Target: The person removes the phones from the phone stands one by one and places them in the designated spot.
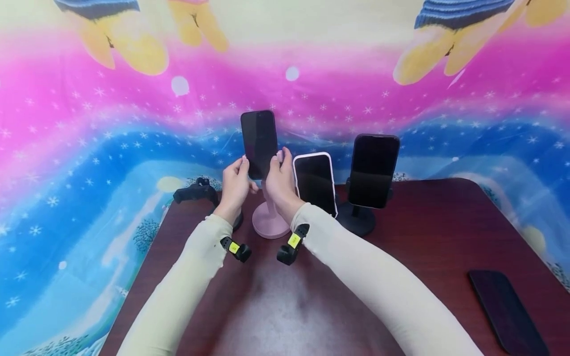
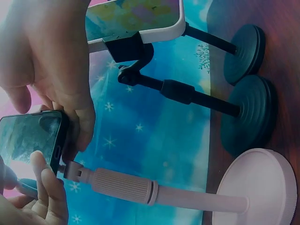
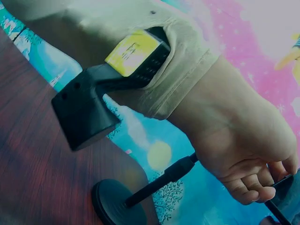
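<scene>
A dark smartphone [image 1: 259, 141] is upright at the top of a pink phone stand [image 1: 269, 220]. My left hand [image 1: 236, 185] grips its left edge low down, thumb at the front. On the opposite edge my right hand [image 1: 282, 183] holds the phone, its thumb near the screen's side. In the left wrist view the stand's ribbed neck [image 2: 124, 185] runs up to the phone's lower end [image 2: 51, 145]; fingers hide most of the clamp. The right wrist view shows curled fingers of the right hand [image 3: 248, 154] beside a dark corner of the phone [image 3: 283, 192].
Right of the pink stand are a white-edged phone [image 1: 315, 183] and a black phone [image 1: 374, 170], both on black stands. A black phone stand [image 1: 196, 192] without a phone is at the left. Another phone [image 1: 509, 311] lies on the brown table [image 1: 427, 237]. A patterned cloth [image 1: 311, 99] hangs behind.
</scene>
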Demonstrator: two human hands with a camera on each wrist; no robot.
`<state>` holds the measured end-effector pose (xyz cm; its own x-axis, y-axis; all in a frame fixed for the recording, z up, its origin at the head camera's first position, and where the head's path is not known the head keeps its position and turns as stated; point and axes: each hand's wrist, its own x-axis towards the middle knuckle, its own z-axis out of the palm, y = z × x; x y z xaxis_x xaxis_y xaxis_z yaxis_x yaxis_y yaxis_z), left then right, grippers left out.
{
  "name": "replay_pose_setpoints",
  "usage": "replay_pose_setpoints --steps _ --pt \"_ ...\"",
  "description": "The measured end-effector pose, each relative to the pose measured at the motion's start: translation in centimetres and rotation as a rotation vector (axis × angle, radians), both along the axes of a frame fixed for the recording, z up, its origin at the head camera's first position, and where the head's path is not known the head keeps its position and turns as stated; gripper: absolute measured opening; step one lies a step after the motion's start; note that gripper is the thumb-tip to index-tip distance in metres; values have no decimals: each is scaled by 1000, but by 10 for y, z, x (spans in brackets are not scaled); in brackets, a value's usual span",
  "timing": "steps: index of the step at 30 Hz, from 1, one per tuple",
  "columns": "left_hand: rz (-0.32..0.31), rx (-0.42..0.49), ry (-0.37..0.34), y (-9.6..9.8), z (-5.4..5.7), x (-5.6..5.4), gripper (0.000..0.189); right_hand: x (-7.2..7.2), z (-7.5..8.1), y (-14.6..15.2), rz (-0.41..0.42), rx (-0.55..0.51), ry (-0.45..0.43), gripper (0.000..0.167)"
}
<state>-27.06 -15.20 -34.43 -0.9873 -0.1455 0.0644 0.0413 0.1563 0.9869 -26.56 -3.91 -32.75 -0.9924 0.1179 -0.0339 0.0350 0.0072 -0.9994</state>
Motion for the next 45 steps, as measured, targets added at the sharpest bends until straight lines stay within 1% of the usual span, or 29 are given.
replay_pose_setpoints --steps 5,10,13,18,24,29,33,37,41,45 --pt "-5 -13 10 0 1 -1 52 -3 2 0 -29 15 4 49" --pt "-15 9 -3 0 3 -2 52 -2 2 0 -43 25 18 46" --pt "-6 28 -11 0 3 -1 51 0 2 0 -46 25 31 46" --pt "0 34 -17 -1 2 2 51 4 2 0 -37 -30 39 45" --pt "-11 41 3 -5 2 10 51 12 5 -1 -14 -86 43 44" --pt "-20 13 16 -10 2 17 50 18 7 -1 14 -109 51 45" --pt "-43 -16 25 -14 5 23 50 22 10 1 41 -97 51 47" --pt "-69 -30 54 -17 10 29 51 26 14 5 72 -93 64 48" --pt "-79 -23 84 -20 13 34 51 31 17 9 100 -91 69 47" --pt "-72 -28 111 -23 15 41 50 35 19 14 149 -81 66 48"
